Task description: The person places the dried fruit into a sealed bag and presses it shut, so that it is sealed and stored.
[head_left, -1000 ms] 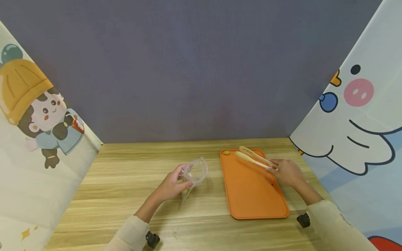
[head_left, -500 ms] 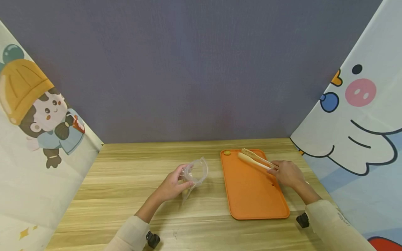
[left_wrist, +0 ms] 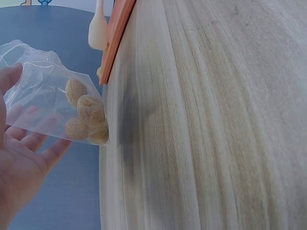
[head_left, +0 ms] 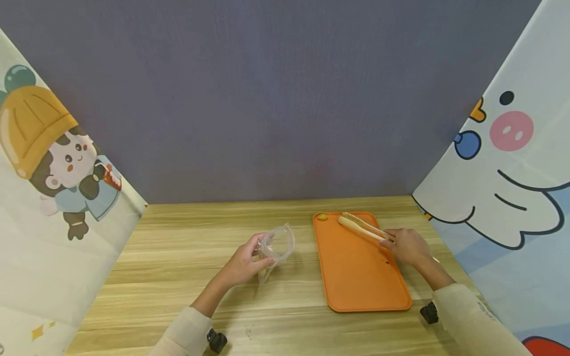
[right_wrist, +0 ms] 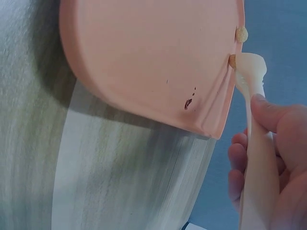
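Note:
My left hand [head_left: 244, 262] holds a clear plastic bag [head_left: 285, 251] by its wide mouth, above the table left of an orange tray [head_left: 356, 277]. Several walnuts [left_wrist: 91, 111] lie at the bottom of the bag in the left wrist view. With my right hand [head_left: 407, 245] I grip cream-coloured tongs [head_left: 356, 226], whose tips point to the tray's far side, low over its surface. One walnut [head_left: 322, 216] sits in the tray's far left corner. Another walnut [right_wrist: 232, 61] shows at the tongs' head in the right wrist view, partly hidden; whether the tongs pinch it cannot be told.
The wooden table [head_left: 178, 277] meets a grey back panel [head_left: 276, 123] and printed side panels. Small dark specks [right_wrist: 188, 104] mark the tray near its right edge. Black wrist cameras [head_left: 216, 340] hang at both sleeves.
The tongs have come down toward the tray and shifted slightly right, and their two tips have drawn closer together. My left hand and the bag stay in place.

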Demonstrator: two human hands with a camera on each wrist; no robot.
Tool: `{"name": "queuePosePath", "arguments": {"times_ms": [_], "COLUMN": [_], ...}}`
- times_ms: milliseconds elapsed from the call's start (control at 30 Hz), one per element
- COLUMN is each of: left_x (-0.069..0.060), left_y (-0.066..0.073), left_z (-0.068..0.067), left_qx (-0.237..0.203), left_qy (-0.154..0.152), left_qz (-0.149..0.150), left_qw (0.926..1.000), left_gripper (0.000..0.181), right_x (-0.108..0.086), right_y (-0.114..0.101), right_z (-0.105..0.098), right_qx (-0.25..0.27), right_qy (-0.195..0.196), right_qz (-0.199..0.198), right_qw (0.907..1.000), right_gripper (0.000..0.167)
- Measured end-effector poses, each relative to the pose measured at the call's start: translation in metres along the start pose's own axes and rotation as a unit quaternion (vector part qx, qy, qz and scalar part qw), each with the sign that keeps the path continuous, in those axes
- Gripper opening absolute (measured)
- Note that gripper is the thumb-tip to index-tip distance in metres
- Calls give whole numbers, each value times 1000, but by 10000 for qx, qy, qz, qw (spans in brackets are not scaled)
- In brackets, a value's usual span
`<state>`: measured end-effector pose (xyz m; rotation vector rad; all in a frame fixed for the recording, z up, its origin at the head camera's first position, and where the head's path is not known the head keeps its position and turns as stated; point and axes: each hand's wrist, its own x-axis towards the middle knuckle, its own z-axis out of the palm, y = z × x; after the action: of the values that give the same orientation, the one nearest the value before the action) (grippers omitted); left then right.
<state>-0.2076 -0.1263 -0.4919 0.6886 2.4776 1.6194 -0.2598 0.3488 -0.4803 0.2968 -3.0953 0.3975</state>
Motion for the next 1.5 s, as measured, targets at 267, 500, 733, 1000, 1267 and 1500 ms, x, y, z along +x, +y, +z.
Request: {"name": "queuePosePath", "arguments": {"times_ms": [267,500,733,1000,1267,1500], "left_x": [0,0,1,1,1,1], "left_y": [0,0,-1,-1,0,-1], "left_z": [0,1,0,1,1,2], "left_qx": [-19,-27,-45,-46,-49,-77], "left_qy": [22,46,26,52,36,6], "left_qz": [16,61,98,3,11,-36], "left_qw": [10000,10000,9999,10000,10000,10000], "left_gripper": [63,63,63,63,63,63], "right_x": [0,-1,-3,-5,-6,-8], "right_y": [0,-2,-3,-5,-7,-11], "right_z": [-1,-3,-5,-10,-11,-13], "right_qx": [-29,-73,6,-116,-157,-183], "right_qy": [3,107,144,240,287,400], "right_qz": [15,-82,-112,-208,-315,-430], "right_qw": [10000,9999,9998,9994,9990,9981], "right_gripper": [54,52,50,50,51,48]}}
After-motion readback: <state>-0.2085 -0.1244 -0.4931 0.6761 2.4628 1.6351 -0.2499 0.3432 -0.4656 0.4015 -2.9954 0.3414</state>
